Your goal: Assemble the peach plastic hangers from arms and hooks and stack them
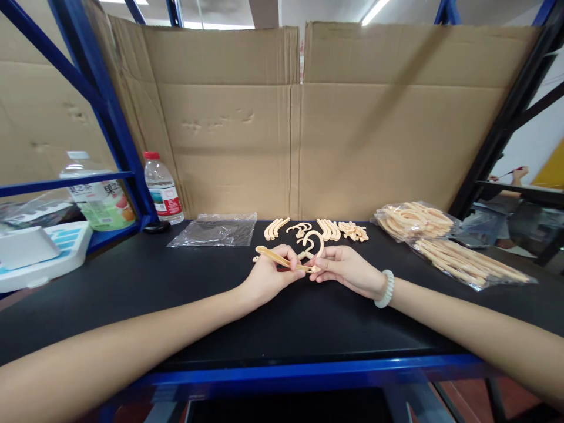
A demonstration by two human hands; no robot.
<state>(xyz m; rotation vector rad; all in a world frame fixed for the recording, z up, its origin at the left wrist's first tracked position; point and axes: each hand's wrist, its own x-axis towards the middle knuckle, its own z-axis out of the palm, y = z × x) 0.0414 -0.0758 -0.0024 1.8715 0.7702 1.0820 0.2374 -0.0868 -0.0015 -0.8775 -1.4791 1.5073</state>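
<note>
Hanger arm, peach plastic: pinched in left hand; right hand grips its hooked end, low over the black table. Loose parts, bagged parts, empty bag, water bottle behind. Cardboard wall, blue racking. Joint between pieces hidden by fingers.

Both forearms are bare as far as the bottom edge of the view, with no sleeve, glove or watch showing on either. The right hand has a bracelet of pale, rounded beads, white or perhaps faintly green, sitting snug at the wrist. The left hand and its wrist carry nothing; fingernails look short and unpainted, though they are too small to judge firmly.
</note>
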